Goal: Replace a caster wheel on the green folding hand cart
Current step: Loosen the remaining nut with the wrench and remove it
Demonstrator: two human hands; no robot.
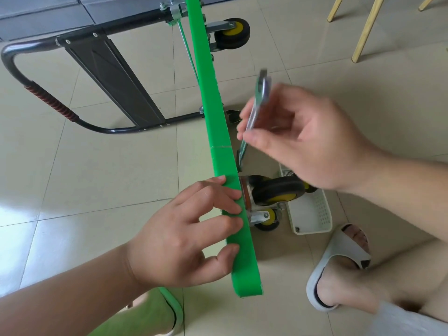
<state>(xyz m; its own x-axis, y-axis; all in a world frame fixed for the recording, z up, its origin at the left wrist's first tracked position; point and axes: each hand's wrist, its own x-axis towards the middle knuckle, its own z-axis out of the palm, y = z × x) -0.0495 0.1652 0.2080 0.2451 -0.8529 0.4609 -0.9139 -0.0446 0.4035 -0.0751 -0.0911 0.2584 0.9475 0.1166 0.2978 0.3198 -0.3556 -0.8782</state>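
The green folding hand cart (211,98) stands on its edge on the tiled floor, its deck seen edge-on. My left hand (191,229) rests its fingers on the near part of that green edge, steadying it. Just right of those fingers, a black caster wheel with a yellow hub (278,190) sits at the cart's underside on a metal bracket. My right hand (298,134) holds a blurred metal wrench (257,105) above the caster, apart from it. A second caster (266,220) shows just below the first. A third caster (232,32) is at the far end.
The cart's black folded handle (48,98) with a red grip lies to the left. A white perforated basket (312,209) sits on the floor behind the casters. A foot in a white slipper (339,265) is at lower right. Wooden chair legs (368,27) stand at upper right.
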